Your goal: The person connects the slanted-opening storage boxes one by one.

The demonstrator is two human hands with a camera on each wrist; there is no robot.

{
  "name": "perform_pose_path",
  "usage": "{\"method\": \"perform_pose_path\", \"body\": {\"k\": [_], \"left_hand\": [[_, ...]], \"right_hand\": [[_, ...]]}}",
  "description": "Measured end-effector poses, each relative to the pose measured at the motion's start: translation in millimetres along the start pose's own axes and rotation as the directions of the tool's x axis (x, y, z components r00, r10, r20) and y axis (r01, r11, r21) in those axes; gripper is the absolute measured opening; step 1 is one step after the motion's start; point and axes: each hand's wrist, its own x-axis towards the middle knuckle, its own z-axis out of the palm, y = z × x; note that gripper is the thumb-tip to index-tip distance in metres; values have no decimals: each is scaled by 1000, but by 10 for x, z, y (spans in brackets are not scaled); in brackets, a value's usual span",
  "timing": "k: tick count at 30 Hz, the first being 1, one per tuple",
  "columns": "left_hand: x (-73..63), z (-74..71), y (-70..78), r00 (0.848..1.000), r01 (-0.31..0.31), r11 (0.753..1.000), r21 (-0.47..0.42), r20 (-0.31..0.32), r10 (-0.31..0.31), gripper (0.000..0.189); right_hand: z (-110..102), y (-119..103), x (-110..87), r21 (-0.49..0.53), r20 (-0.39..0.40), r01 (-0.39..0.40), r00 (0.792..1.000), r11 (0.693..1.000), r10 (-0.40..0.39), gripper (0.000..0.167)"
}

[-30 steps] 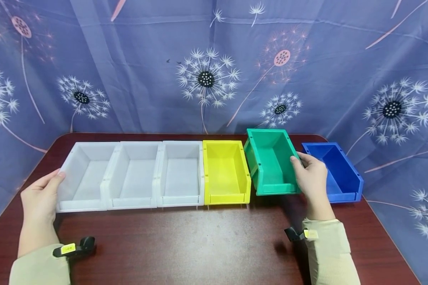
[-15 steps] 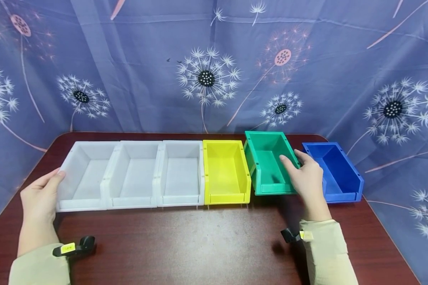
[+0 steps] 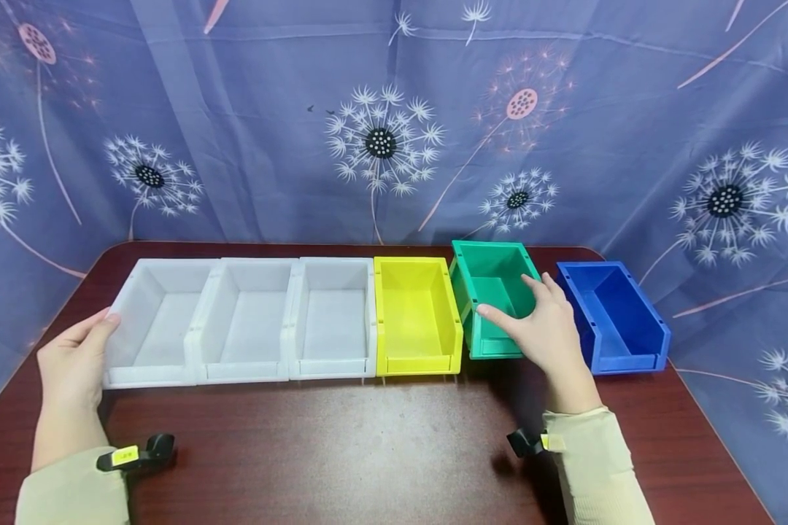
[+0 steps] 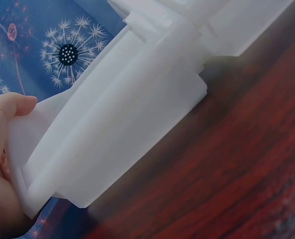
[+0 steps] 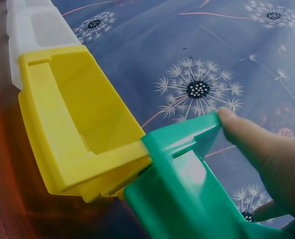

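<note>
My left hand grips the outer side of the leftmost white storage bin, its thumb over the rim and its fingers outside. In the left wrist view the side of this bin fills the middle. My right hand is spread over the right part of the green storage bin. Its thumb reaches the green bin's left rim, and the right wrist view has the thumb at a corner of the rim. Its other fingertips lie near the right rim; whether they touch is unclear.
Two more white bins and a yellow bin stand side by side with the leftmost one. A blue bin stands apart at the right, slightly angled. Behind the dark red table hangs a blue patterned cloth.
My right hand has released the green bin's right side and moved left over it, with thumb and fingers spread. Earlier the green bin shifted slightly left. My left hand stays in place.
</note>
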Motion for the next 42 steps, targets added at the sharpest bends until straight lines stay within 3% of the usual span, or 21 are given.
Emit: {"method": "perform_pose_path", "body": {"k": [8,14,17,23,26,31,34,42], "left_hand": [[10,-54,0,1000,-9,1000,-19,-7,9,41],[-4,-14,-26,999,-34,999,-27,4,34,35],[7,5,-41,999,-42,999,-9,3,42,36],[18,-36,-52,999,-50,998,27,8,49,38],[16,-42,-66,998,-58,998,20,16,58,36],[13,-35,-73,998,-52,998,30,22,52,37],[9,-35,-44,998,-47,997,54,31,45,41],[-6,-12,-8,999,-46,998,47,28,45,40]], "right_hand": [[18,-65,27,-81,57,28,998,996,-24,105],[-32,-44,79,-85,116,166,981,983,-155,104],[-113,-61,207,-99,247,258,942,961,-227,104],[-235,-260,559,-64,536,363,798,929,-275,110],[-244,-359,693,-86,618,376,747,923,-247,115],[-231,-469,834,-96,708,369,678,925,-197,117],[-239,-498,872,-105,736,356,656,928,-169,117],[-234,-534,856,-127,751,353,645,927,-142,115]]}}
